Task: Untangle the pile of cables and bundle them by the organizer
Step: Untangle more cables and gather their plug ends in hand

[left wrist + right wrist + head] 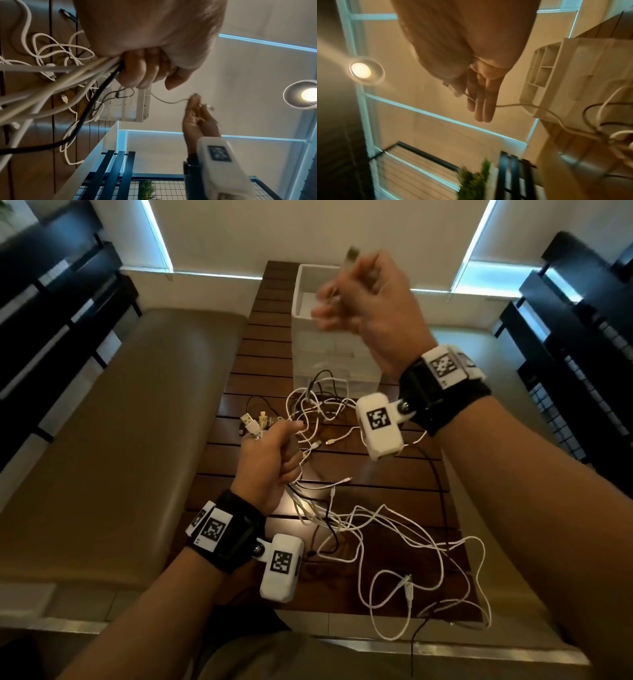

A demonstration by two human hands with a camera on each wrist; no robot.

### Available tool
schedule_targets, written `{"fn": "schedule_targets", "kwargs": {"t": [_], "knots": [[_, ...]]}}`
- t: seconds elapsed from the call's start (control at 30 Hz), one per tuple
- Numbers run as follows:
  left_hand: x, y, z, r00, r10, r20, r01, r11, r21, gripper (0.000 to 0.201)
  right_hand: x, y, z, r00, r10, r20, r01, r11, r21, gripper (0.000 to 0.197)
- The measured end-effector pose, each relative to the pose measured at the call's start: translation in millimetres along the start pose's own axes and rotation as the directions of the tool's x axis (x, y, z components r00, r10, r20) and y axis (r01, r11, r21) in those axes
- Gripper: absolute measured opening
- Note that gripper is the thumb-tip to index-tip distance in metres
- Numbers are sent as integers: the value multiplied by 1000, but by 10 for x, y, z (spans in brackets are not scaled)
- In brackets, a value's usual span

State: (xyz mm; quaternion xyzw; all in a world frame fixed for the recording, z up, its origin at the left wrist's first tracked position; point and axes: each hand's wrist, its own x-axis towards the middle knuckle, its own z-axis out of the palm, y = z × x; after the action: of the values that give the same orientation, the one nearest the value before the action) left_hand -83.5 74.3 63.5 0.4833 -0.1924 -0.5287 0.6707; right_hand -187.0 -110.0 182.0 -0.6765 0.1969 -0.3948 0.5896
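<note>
A tangle of white and black cables [376, 529] sprawls over the wooden slat table [260, 344]. My left hand [270, 453] grips a bunch of these cables [60, 75] in a fist just above the table, with USB plugs [251, 421] sticking out beyond it. My right hand [356, 292] is raised over the white organizer bin [301, 302] and is blurred. It pinches one thin white cable [171, 102] near its plug [210, 107]. That cable [513, 104] runs down past the bin [565, 81] to the pile.
A brown padded bench [120, 422] runs along the table's left side. Black shelving [51, 302] stands at the left and black shelving [582, 320] at the right. Cable loops [472, 594] reach the table's near right corner. A ceiling lamp [307, 94] glares overhead.
</note>
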Motion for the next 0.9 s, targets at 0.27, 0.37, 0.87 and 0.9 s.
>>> {"fn": "schedule_targets", "kwargs": {"t": [0.27,0.37,0.87,0.9], "knots": [[28,111,197,985,133,-111,-137,990,-24,50,-361,296,118,986,163,23,-155,968,-195,9],[92,265,324,962,191,-194,-199,980,-19,46,-575,427,155,982,188,2,-181,950,-254,14],[316,208,545,912,386,-139,-365,918,156,27,-882,483,350,996,89,23,-80,966,-248,11],[329,219,545,912,387,-133,-364,916,168,29,-876,485,351,996,88,22,-80,967,-241,10]]}}
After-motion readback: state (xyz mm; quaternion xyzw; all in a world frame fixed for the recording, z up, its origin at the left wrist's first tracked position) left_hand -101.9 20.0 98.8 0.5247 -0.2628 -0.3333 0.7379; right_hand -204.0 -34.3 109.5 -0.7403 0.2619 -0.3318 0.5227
